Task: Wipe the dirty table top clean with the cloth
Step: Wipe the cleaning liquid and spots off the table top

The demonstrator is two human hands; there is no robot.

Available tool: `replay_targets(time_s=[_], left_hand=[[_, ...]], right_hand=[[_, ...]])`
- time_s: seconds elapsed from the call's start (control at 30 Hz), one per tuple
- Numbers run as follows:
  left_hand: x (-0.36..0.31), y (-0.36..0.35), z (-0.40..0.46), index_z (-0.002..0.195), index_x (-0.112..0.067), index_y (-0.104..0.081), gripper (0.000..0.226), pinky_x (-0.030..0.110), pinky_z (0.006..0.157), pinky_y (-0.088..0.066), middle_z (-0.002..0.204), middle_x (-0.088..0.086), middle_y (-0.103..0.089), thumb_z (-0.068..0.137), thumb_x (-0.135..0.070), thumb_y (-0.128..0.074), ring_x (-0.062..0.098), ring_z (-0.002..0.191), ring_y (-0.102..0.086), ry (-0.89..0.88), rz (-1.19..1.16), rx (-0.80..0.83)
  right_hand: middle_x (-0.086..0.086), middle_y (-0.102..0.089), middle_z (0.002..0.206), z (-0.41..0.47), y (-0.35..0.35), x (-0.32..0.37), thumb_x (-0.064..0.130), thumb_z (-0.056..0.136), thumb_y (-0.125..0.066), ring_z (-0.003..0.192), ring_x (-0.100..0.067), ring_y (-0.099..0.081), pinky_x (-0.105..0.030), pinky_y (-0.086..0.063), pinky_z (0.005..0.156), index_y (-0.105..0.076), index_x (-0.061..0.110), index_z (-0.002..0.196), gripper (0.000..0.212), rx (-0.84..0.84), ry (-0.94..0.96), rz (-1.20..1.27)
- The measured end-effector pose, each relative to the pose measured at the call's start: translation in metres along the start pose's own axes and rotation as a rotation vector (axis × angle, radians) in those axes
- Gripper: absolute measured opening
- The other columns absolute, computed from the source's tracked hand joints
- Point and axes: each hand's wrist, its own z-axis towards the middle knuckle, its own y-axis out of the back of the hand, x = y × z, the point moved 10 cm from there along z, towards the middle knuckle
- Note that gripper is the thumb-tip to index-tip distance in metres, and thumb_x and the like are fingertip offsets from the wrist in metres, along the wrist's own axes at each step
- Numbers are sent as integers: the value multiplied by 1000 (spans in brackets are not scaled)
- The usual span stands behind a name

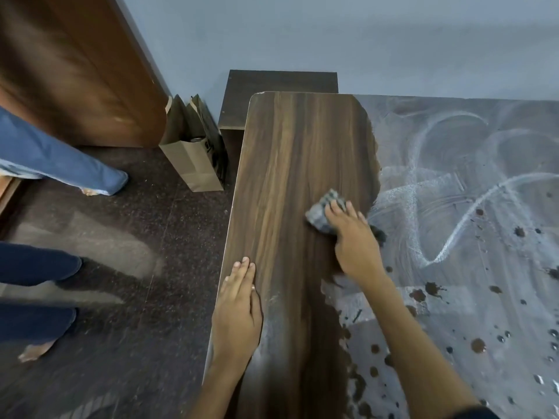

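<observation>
Head view: right hand (352, 237) has its grip pressed down on the grey cloth (325, 211), fingers spread over it, at the boundary between the wiped wood strip and the white-filmed area of the table (287, 152). Left hand (237, 309) released, lying flat near the table's left edge, bracing.

Risks, as I judge them:
- cloth looks small and bunched; it may saturate and smear the film onto the clean strip
- dark splatter spots (478, 346) on the right could streak if dragged
- most of the right side is unwiped, so plenty left to do
- strokes toward the left edge would push residue onto the floor (136, 252)

Around: paper bag (193, 152) on the floor by the wall, dark low cabinet (281, 83) behind the table, wooden door (75, 71), two people's legs (60, 158) at left. Nothing on the table blocks the stroke.
</observation>
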Motion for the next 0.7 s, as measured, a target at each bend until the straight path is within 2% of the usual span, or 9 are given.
replay_targets(time_s=[0.1, 0.17, 0.23, 0.3, 0.4, 0.5, 0.57, 0.63, 0.7], left_hand=[[0, 0, -8, 134, -11, -47, 47, 21, 112, -16, 142, -5, -41, 94, -25, -26, 3, 136, -25, 6, 7, 11], [-2, 1, -14, 134, -10, -46, 46, 17, 113, -12, 143, -5, -39, 94, -23, -27, 4, 136, -24, 2, 3, 18], [-2, 2, -19, 136, -10, -43, 45, 20, 113, -14, 142, -8, -35, 94, -21, -30, 5, 137, -24, 1, -10, 24], [-2, 3, -26, 136, -9, -43, 44, 22, 113, -17, 143, -7, -34, 94, -17, -34, 6, 137, -23, -4, -15, 28], [0, 5, -36, 136, -9, -43, 40, 22, 113, -18, 144, -2, -39, 96, -11, -40, 6, 137, -24, -5, -26, 21], [2, 8, -46, 135, -9, -45, 39, 24, 112, -20, 143, 0, -42, 95, -10, -42, 5, 136, -26, 9, -28, 4], [2, 9, -51, 134, -9, -45, 40, 23, 112, -20, 142, 0, -43, 95, -14, -38, 5, 135, -27, 13, -13, -3], [2, 9, -57, 134, -9, -46, 42, 22, 112, -19, 142, 1, -44, 94, -16, -36, 6, 134, -27, 14, -2, -1], [2, 9, -62, 135, -7, -45, 43, 18, 112, -15, 142, 2, -43, 93, -16, -37, 7, 135, -28, 5, 2, 9]], right_hand=[[-2, -24, 154, 22, -11, 26, -11, 84, -39, 144, -23, -12, -30, -3, 116, -29, 13, 144, 66, 4, -1, 30], [0, -20, 155, 1, -30, 60, -14, 84, -38, 145, -20, -9, -27, 3, 115, -25, 14, 146, 69, 78, 124, 60], [2, -20, 155, -46, -46, 84, -13, 84, -40, 145, -20, -6, -25, 10, 111, -24, 15, 146, 70, 163, 294, 61], [5, -24, 153, -93, -49, 81, -13, 81, -43, 144, -18, -5, -28, 15, 110, -29, 17, 144, 72, 187, 380, 60], [5, -31, 149, -116, -37, 39, -19, 73, -47, 141, -16, -12, -30, 6, 114, -35, 18, 142, 79, 164, 283, 34], [3, -28, 152, -82, -17, 6, -15, 82, -40, 144, -20, -12, -26, 0, 114, -32, 15, 143, 69, 72, 92, 3], [0, -25, 154, -57, -12, 11, -11, 85, -39, 145, -22, -11, -28, -2, 115, -29, 14, 145, 66, -5, 16, -13], [0, -21, 155, -52, -17, 35, -12, 84, -38, 145, -21, -9, -27, 2, 115, -25, 15, 146, 69, -8, 17, 2], [2, -16, 156, -75, -38, 67, -14, 84, -37, 145, -19, -6, -26, 6, 112, -20, 18, 147, 72, 88, 138, 29]])
